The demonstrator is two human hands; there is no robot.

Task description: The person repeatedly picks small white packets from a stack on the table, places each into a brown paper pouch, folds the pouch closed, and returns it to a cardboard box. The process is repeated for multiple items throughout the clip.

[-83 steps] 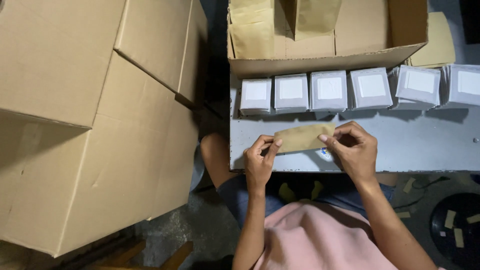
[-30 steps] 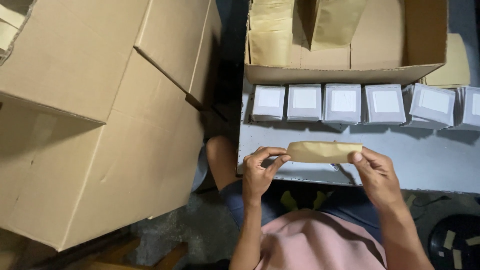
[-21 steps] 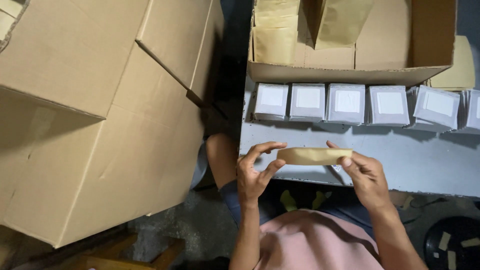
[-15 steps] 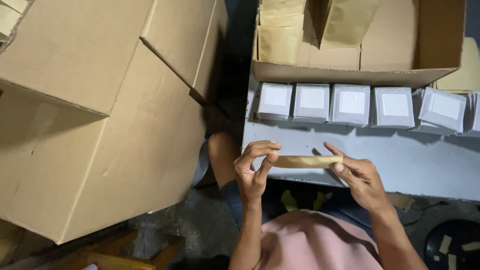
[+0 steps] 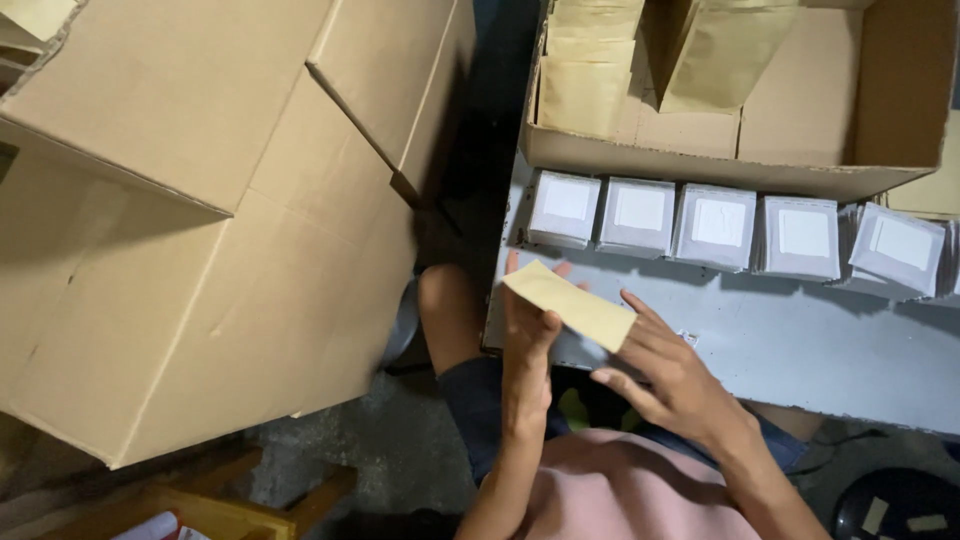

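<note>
While the left hand (image 5: 527, 335) grips the near-left end of a flat tan paper envelope (image 5: 570, 304), thumb and fingers closed on it, the right hand (image 5: 668, 375) lies just beside the envelope's right end with its fingers spread and loosely extended; whether their tips actually touch the paper I cannot tell. The envelope is held tilted above the near edge of the grey table (image 5: 780, 350), its left corner raised. By my reading, the step in hand is handling or readying this one envelope, and a further move would call for a steady two-handed hold so the thin paper does not buckle.

Farther out on the table a row of small grey-white packets (image 5: 718, 225) with pale labels stands side by side, running left to right. Behind them, at the far edge, an open cardboard carton (image 5: 790, 120) holds more tan envelopes (image 5: 585, 80) standing upright. To the left, well apart from the table, a large cardboard box (image 5: 210, 220) with open flaps fills much of the view. Below it lies a rough concrete floor (image 5: 400, 460), dim, with yellow wooden slats (image 5: 230, 500) at the near left.
</note>
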